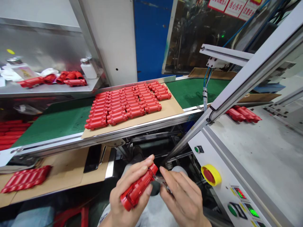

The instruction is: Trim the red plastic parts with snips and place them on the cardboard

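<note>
Low in the centre of the frame, a red moulded plastic part (137,189) held on a slant, long axis running from lower left up to upper right, its far end aimed toward the right hand (183,198). Left hand (125,192) far the nearer to it: closed firmly round the body, curled over both long sides, wrist low and dropping out past the bottom edge. Right hand angled in from the lower right, not spread, pinching a small metal hand tool (162,180), slim tips up at the upper-right end of the part; touching that end or just beside it, impossible to tell from this view. Both hands close together, above a grey trouser leg (161,214).

Beyond them, across the middle of the frame, a green conveyor belt (196,91) carrying a brown cardboard sheet (171,108) with tidy rows of red parts (125,105). At lower left, a second cardboard sheet (59,167) under a block of red parts (26,178), just beside a black phone (92,158). At upper left, a stainless steel shelf (47,90) with loose red parts (71,78) and a white bottle (88,70). Along the right side, a white machine top (248,151) with more red parts (243,114) at its far edge, and a red emergency stop button (209,175) in a yellow collar, near the right hand.
</note>
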Available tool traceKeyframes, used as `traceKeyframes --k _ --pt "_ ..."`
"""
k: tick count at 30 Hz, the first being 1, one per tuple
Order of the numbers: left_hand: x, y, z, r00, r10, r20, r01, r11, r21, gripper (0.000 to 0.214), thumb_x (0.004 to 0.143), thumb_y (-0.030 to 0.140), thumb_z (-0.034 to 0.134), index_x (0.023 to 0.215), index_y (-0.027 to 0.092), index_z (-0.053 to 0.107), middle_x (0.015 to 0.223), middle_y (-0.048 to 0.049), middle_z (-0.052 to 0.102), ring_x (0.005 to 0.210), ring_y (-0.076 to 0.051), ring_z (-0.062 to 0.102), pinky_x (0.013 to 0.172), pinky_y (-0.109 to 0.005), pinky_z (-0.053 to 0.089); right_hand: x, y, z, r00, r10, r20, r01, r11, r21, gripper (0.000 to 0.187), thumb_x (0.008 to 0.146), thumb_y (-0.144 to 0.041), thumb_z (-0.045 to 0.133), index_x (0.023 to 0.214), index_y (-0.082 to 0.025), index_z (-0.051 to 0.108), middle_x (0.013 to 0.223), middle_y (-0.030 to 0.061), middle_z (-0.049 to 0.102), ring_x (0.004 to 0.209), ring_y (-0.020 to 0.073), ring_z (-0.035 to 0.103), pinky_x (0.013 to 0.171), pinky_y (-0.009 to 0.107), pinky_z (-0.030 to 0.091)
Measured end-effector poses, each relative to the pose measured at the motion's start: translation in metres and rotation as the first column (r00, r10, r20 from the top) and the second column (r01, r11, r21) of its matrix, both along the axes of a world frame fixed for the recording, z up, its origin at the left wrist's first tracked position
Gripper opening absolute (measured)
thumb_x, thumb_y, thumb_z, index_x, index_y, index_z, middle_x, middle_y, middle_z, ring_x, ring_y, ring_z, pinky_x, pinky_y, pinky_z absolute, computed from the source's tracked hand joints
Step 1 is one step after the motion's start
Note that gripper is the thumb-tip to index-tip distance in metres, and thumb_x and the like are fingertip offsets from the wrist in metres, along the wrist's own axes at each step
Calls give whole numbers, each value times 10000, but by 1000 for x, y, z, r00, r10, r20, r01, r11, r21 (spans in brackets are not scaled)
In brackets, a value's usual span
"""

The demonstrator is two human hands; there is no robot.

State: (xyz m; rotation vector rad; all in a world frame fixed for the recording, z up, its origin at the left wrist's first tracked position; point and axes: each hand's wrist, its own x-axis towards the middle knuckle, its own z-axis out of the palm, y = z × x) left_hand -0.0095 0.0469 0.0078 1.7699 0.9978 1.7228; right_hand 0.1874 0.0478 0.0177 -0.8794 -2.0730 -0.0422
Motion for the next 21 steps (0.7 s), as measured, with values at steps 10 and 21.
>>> traceKeyframes --k 10,21 --pt "1 -1 7 999 -22 29 23 999 -25 497 918 60 757 1385 222 716 1414 -113 794 1320 -276 763 1104 -343 661 12 -6 -7 985 58 -161 -75 992 -101 506 996 -46 644 1472 -219 653 1073 77 827 873 203 790 763 349 682" --pt "2 -4 10 999 -21 -48 21 1000 -1 539 890 33 764 1394 219 713 1418 -118 789 1309 -286 767 1100 -380 672 14 -3 14 991 12 -130 -33 986 -165 635 915 16 673 1526 -142 615 1048 108 776 895 209 723 773 381 656"
